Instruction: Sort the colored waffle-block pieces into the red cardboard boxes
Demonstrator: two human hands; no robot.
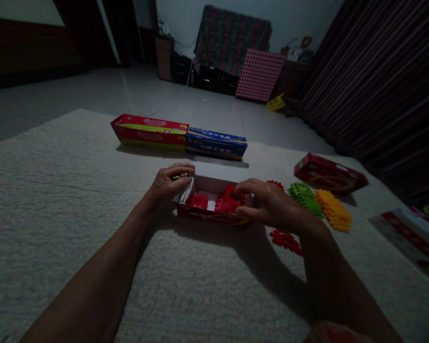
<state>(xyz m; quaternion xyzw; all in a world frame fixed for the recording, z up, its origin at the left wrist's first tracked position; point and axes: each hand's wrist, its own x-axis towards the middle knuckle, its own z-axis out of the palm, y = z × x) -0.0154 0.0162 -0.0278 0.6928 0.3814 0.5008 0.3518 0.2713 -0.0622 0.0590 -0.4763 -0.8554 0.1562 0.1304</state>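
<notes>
An open red cardboard box [209, 215] sits on the pale quilted mat in front of me, its white-lined lid raised at the back. Red plastic toy pieces [199, 200] lie inside it, with a white flap at its left end. My left hand [169, 182] grips that end, fingers bent over the edge. At the right end, my right hand [268, 202] has its thumb and fingers around a red toy piece [232, 194] over the box. More red pieces [286, 241] lie on the mat beside the right wrist, partly hidden by the arm.
Green pieces [305, 199] and yellow pieces [333, 210] lie in piles to the right. A red-and-green box [152, 133] and a blue box [216, 143] stand end to end behind. Another red box [329, 174] and a white-and-red package [411, 238] are farther right.
</notes>
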